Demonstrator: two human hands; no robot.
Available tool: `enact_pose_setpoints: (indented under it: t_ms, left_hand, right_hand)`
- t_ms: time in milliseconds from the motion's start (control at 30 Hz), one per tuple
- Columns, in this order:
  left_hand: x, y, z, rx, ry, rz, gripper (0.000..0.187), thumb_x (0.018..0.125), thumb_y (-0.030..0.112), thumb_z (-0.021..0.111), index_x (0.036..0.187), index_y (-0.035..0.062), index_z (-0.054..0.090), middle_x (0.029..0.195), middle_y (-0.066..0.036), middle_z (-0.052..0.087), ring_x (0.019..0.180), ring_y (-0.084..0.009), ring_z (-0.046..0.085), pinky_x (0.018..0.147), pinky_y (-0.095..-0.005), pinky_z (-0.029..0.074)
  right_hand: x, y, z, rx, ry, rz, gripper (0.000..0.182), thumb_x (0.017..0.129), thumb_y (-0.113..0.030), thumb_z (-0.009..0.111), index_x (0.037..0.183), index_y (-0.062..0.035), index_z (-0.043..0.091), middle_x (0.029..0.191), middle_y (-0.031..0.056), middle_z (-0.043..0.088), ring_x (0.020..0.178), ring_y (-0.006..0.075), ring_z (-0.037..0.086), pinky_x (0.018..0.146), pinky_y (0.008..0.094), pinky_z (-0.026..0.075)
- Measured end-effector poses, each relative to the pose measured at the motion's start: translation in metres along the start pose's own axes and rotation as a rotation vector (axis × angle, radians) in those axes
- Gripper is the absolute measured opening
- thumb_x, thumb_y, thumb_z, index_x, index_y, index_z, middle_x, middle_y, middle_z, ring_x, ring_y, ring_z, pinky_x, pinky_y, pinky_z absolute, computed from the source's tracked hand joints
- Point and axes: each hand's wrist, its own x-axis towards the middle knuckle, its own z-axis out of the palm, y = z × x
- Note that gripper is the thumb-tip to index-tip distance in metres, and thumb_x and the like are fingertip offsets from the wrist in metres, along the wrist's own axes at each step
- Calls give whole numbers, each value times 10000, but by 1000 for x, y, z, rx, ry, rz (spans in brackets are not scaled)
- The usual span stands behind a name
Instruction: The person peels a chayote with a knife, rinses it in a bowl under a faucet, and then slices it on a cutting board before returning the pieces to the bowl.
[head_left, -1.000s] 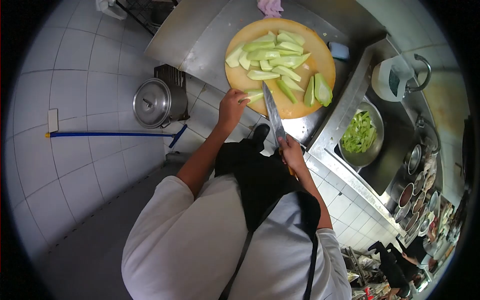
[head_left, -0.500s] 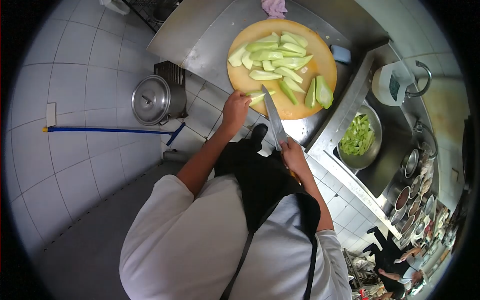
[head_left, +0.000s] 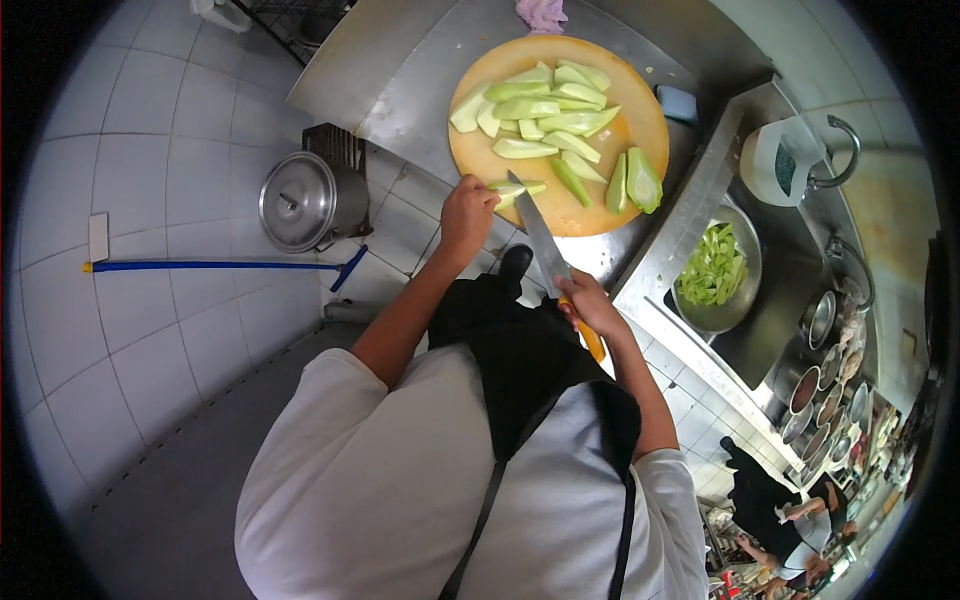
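Observation:
At the near edge of the round cutting board, my left hand is closed on the end of a peeled pale-green vegetable wedge. My right hand grips a kitchen knife by its orange-yellow handle. Its long blade points up and left, with the tip overlapping the wedge near my left fingertips. Beyond it, several cut wedges are piled on the board. Two larger pieces lie at the board's right side, and a slim strip rests near the middle.
The board sits on a steel counter with a purple cloth and a blue sponge. On the right, a metal bowl of sliced greens stands by the sink. A lidded pot is on the left; another person is farther off.
The knife tip has shifted left onto the wedge, closer to my left fingers. My right hand has turned slightly, showing more of the handle. The distant person has changed posture.

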Motion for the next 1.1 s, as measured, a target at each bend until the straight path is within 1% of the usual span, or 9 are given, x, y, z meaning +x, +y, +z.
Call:
enact_pose_setpoints:
  t_ms: [333, 400, 500, 600, 700, 733, 833, 933, 1100]
  left_hand:
    - [-2, 1, -1, -22, -24, -69, 78, 803, 117, 775, 860, 63, 775, 848, -93, 625, 811, -290, 646, 717, -412, 516]
    - [-1, 4, -3, 54, 39, 24, 84, 804, 121, 777, 866, 64, 774, 833, -93, 623, 793, -292, 644, 703, -413, 515]
    - [-5, 0, -2, 53, 76, 29, 93, 807, 118, 782, 881, 62, 774, 831, -97, 638, 763, -290, 651, 684, -400, 520]
    - [-7, -1, 8, -113, 104, -65, 106, 817, 112, 786, 898, 46, 771, 850, -106, 671, 741, -276, 671, 676, -372, 529]
    - [-5, 4, 18, -240, 110, -142, 123, 832, 111, 788, 917, 24, 768, 855, -119, 701, 729, -246, 687, 678, -339, 533]
    - [-3, 4, 19, -265, 114, -164, 129, 838, 111, 788, 924, 17, 768, 853, -123, 709, 726, -235, 691, 679, -327, 533]
    - [-1, -3, 22, -240, 117, -159, 169, 846, 121, 790, 955, -5, 765, 818, -136, 721, 699, -201, 684, 660, -318, 527]
    - [0, -10, 27, -255, 107, -244, 189, 845, 111, 790, 974, -24, 762, 789, -131, 728, 665, -166, 676, 642, -310, 527]
    - [2, -27, 40, -493, 81, -413, 175, 870, 86, 772, 961, -62, 749, 769, -86, 721, 650, -126, 662, 627, -275, 547]
  right_hand:
    - [7, 11, 8, 125, -86, -21, 295, 1051, -329, 505, 916, -66, 513, 610, -1, 478, 404, 103, 442, 389, 279, 381]
    - [19, 10, 14, 190, -103, -36, 302, 1048, -342, 515, 914, -72, 510, 609, -12, 458, 407, 90, 428, 392, 268, 373]
    - [15, 9, 18, 13, -4, -66, 292, 1035, -308, 529, 927, -37, 531, 624, 83, 566, 456, 202, 566, 448, 364, 466]
    - [5, 3, 26, -787, 456, -498, 245, 1013, -229, 539, 942, 4, 555, 716, 226, 662, 618, 381, 677, 590, 494, 537]
    - [-24, -50, 37, -827, 446, -318, 196, 984, -162, 544, 971, 31, 575, 800, 315, 667, 768, 490, 677, 715, 567, 538]
    - [-22, -50, 40, -885, 468, -364, 178, 968, -139, 551, 955, 37, 577, 760, 282, 674, 745, 460, 693, 690, 543, 554]
    - [-14, -51, 45, -888, 470, -363, 158, 945, -113, 561, 936, 45, 576, 758, 281, 678, 753, 448, 705, 695, 528, 568]
    - [6, -39, 50, -916, 495, -424, 207, 998, -160, 535, 951, 41, 546, 755, 267, 675, 733, 447, 693, 653, 543, 549]
    - [20, -38, 59, -952, 470, -352, 133, 935, -99, 550, 950, 33, 552, 750, 270, 684, 721, 435, 716, 633, 507, 586]
